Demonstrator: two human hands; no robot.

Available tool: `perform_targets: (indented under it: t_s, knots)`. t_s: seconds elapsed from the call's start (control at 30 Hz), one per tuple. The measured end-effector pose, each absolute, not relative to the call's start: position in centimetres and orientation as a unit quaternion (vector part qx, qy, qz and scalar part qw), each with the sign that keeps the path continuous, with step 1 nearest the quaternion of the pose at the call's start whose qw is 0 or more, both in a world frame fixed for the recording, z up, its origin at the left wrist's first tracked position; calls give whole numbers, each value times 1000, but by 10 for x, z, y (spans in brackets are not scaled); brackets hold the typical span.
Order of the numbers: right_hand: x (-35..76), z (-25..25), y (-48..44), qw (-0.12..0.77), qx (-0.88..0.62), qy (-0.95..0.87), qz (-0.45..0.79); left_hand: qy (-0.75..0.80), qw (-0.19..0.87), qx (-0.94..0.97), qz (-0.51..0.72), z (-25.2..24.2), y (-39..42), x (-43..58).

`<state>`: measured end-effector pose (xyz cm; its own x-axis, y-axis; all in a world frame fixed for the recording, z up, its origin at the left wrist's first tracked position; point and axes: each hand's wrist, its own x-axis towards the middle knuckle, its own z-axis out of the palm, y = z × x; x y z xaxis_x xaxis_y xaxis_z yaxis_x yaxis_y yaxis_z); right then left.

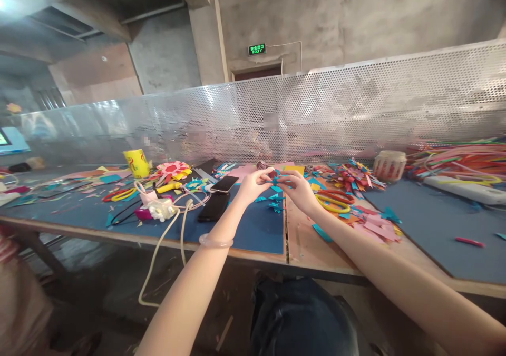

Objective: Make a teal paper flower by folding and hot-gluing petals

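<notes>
My left hand (pixel 255 183) and my right hand (pixel 297 186) meet above the table, fingers pinched together on a small teal folded paper piece (pixel 277 179). A dark red bit shows at the fingertips beside it. Several more teal paper scraps (pixel 273 200) lie on the blue mat (pixel 253 229) right under my hands. A pale bangle (pixel 215 241) sits on my left wrist.
Two dark phones (pixel 216 202) lie left of my hands, beside a white charger with cables (pixel 162 208). Yellow-and-red scissors (pixel 334 200) and paper flowers (pixel 350 177) are to the right, a yellow cup (pixel 136 162) and a pink paper flower (pixel 171 170) to the left. A perforated metal screen (pixel 316 108) backs the table.
</notes>
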<state>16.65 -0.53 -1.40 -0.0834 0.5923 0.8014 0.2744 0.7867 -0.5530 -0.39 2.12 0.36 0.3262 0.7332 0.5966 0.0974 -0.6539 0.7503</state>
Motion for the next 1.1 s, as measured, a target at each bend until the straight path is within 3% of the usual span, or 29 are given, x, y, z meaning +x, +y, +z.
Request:
perform_targets:
  t_s: [0.57,0.9,1.1]
  knots:
    - [171,-12,-6,550,-281,-786,2,309,281,769,483,2,25,-8]
    - [170,-14,-8,573,-292,-753,141,299,287,756,507,6,21,-8]
    - [170,-12,-8,568,-286,-755,158,284,323,747,507,4,23,-7]
